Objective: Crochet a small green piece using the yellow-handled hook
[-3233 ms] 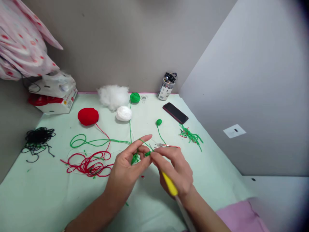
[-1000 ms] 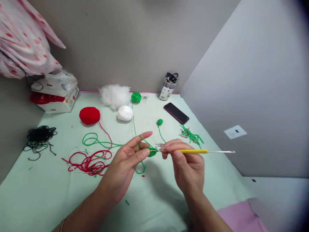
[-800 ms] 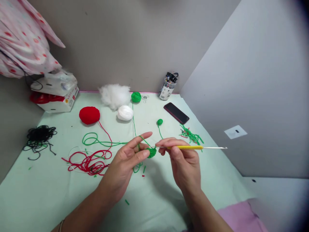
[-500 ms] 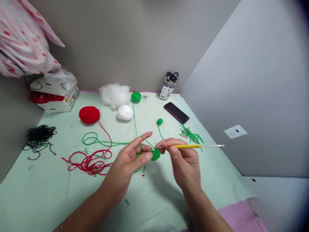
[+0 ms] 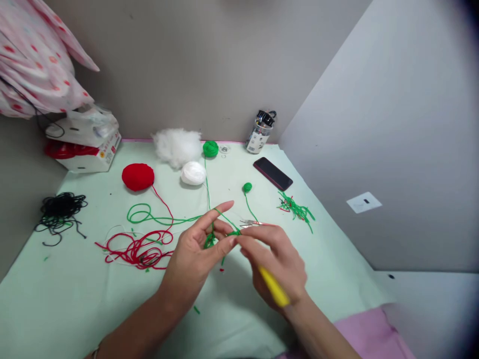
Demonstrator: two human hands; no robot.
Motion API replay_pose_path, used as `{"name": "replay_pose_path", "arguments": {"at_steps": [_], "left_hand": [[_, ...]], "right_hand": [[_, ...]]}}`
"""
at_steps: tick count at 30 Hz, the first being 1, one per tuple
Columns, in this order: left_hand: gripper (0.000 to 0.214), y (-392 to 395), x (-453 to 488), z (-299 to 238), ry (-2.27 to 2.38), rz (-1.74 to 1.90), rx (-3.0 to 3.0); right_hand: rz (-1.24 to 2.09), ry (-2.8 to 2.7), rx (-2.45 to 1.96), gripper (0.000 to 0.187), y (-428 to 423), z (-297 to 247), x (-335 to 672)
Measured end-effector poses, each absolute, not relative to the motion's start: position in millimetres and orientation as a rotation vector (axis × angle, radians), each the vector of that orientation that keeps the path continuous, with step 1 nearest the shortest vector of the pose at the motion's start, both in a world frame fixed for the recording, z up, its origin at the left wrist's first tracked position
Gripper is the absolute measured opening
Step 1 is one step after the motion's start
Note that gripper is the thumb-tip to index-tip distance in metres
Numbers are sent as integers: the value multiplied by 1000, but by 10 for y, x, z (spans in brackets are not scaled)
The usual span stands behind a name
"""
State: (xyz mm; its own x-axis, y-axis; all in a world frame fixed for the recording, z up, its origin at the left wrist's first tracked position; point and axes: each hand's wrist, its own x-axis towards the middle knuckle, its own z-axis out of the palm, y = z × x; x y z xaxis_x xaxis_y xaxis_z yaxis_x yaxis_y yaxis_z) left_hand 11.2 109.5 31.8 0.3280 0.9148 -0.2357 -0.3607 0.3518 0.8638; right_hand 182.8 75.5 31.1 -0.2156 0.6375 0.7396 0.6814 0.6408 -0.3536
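My left hand [image 5: 198, 249] pinches a small green crochet piece [image 5: 209, 240] between thumb and fingers, with green yarn [image 5: 224, 217] running over the raised index finger. My right hand [image 5: 277, 259] grips a crochet hook by its yellow handle [image 5: 274, 286], the handle slanting down towards me and the tip at the green piece. The green yarn trails back across the table to a small green yarn ball [image 5: 210, 148] near the wall.
On the pale green table [image 5: 75, 299] lie a red yarn ball [image 5: 137, 176], a white ball [image 5: 193, 173], white stuffing [image 5: 175, 145], loose red yarn [image 5: 136, 249], black yarn [image 5: 60, 212], small scissors [image 5: 256, 223], green scraps [image 5: 297, 209], a phone [image 5: 272, 173] and a jar [image 5: 259, 134].
My right hand has swung the hook from pointing sideways to the right to slanting down towards me, and moved in closer to my left hand. The left hand stays put.
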Motion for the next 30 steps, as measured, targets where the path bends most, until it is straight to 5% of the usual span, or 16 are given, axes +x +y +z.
{"name": "replay_pose_path", "arguments": {"at_steps": [3, 11, 20, 30], "left_hand": [[55, 1119, 119, 359, 760, 860, 596], [40, 1181, 93, 395, 730, 886, 648], [46, 1129, 140, 343, 714, 842, 548], [37, 1159, 106, 355, 758, 870, 677]], "right_hand": [[-181, -1900, -1025, 31, 762, 258, 1805], [790, -1260, -935, 19, 875, 342, 1796], [216, -1713, -1085, 36, 761, 297, 1762], [815, -1270, -992, 14, 857, 308, 1772]]}}
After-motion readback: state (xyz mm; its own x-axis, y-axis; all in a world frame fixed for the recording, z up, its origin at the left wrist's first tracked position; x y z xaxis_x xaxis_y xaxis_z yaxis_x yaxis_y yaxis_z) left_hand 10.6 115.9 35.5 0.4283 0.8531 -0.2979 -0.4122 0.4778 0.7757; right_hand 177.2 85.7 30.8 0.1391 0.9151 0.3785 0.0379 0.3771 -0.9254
